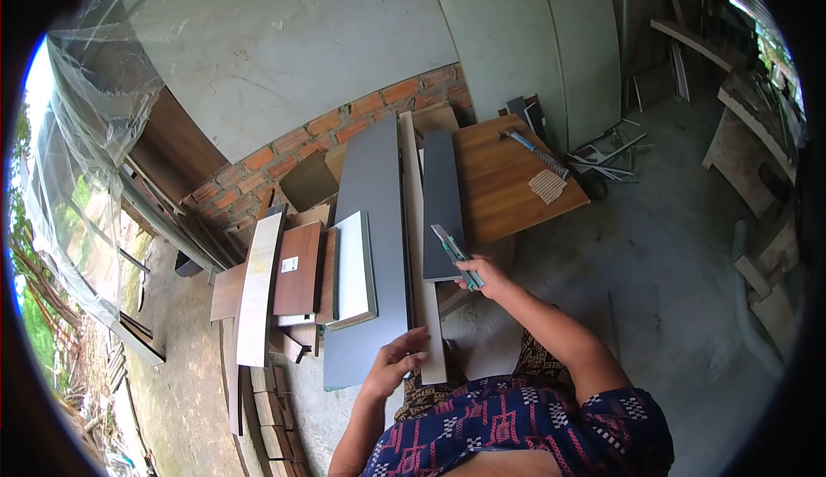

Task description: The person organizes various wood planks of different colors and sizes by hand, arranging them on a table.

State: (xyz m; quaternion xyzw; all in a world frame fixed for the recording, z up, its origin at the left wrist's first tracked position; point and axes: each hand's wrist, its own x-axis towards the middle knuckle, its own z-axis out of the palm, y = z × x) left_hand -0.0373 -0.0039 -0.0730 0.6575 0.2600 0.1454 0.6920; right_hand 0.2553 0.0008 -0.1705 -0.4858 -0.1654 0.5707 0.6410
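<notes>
My right hand is closed around a utility knife with a teal handle, its tip pointing up and left over a narrow dark grey board. My left hand is at the near end of a pale narrow strip, beside a long wide grey board. Its fingers are bent loosely, and the thumb stands apart from them. The pale strip runs lengthwise between the two grey boards.
A hammer and a piece of corrugated cardboard lie on a brown wooden panel. Left of the grey board are a white panel and a reddish-brown panel. Thin offcuts litter the floor by the wall.
</notes>
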